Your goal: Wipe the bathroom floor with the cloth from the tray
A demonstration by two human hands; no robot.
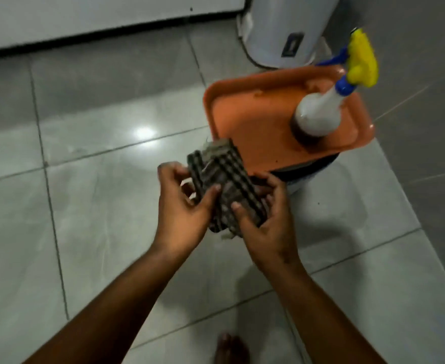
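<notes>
cloth (224, 187) | folded, clasped by left hand (187, 206) and right hand (266, 224), off tray (255, 119) | risk: unfolding swing may topple spray bottle (321, 109)

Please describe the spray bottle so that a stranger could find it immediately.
Find the orange tray near the grey wall. The spray bottle stands upright on it, alone. Its white body and yellow-and-blue trigger head set it apart from the checked cloth in both hands.
</notes>
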